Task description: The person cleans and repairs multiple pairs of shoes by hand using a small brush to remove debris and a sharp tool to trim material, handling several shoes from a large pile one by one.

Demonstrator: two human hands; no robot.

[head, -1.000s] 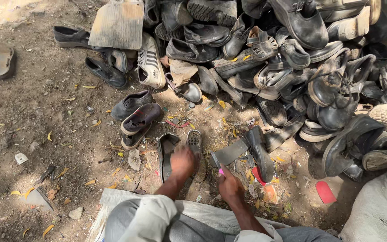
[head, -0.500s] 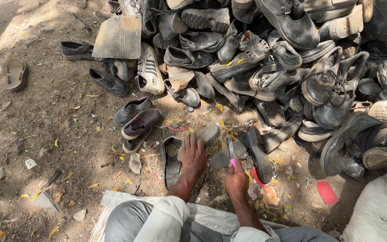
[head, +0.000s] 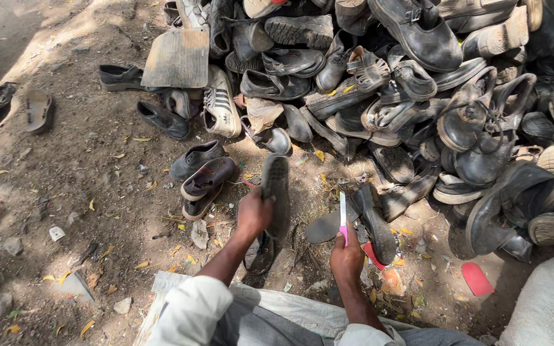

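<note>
Head camera: we look down at our two hands over dusty ground beside a large heap of worn shoes.

Left hand: the fingers are wrapped around a dark shoe sole and hold it upright, its tread facing right. The sole stands clear of the ground, just right of a brown slip-on shoe and a dark laced shoe.

Right hand: the fingers are closed into a fist around the pink handle of a knife. The blade points straight up. The knife and the sole are near each other but apart.

Just right of the knife, a black shoe lies on its side, with a flat grey sole piece behind the blade. A white sneaker and a flat board lie at the left edge of the heap. A red scrap lies on the ground at the right, near a white sack.
</note>
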